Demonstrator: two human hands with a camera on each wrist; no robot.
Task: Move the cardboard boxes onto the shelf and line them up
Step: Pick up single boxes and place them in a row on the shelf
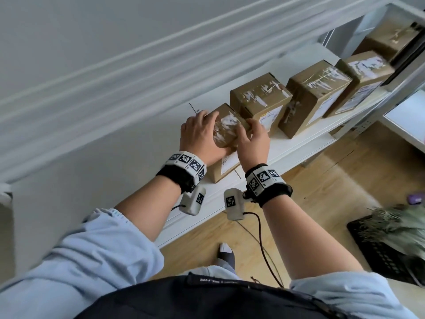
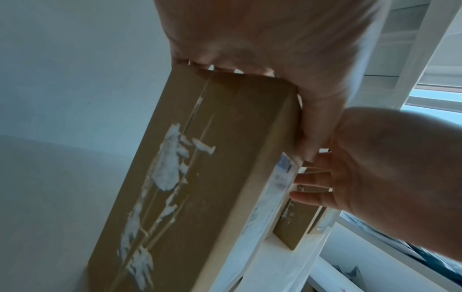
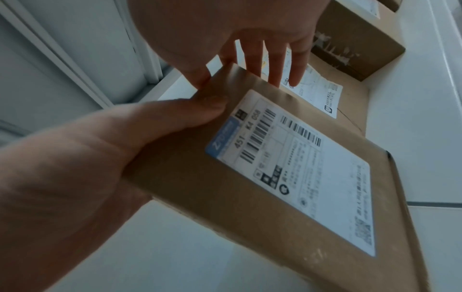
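Both hands clasped the taped cardboard box (image 1: pixel 226 143): your left hand (image 1: pixel 199 137) and right hand (image 1: pixel 253 141) curled round its top, at the left end of the white shelf (image 1: pixel 305 141). Four boxes (image 1: pixel 315 95) already stood in line. Its shipping label (image 3: pixel 295 168) read "451".

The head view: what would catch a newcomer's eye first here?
Two bare hands, left hand and right hand, clasp the nearest cardboard box at the near end of a white shelf. Beyond it, four more boxes stand in a row on that shelf. Checkered marker bands circle both wrists.
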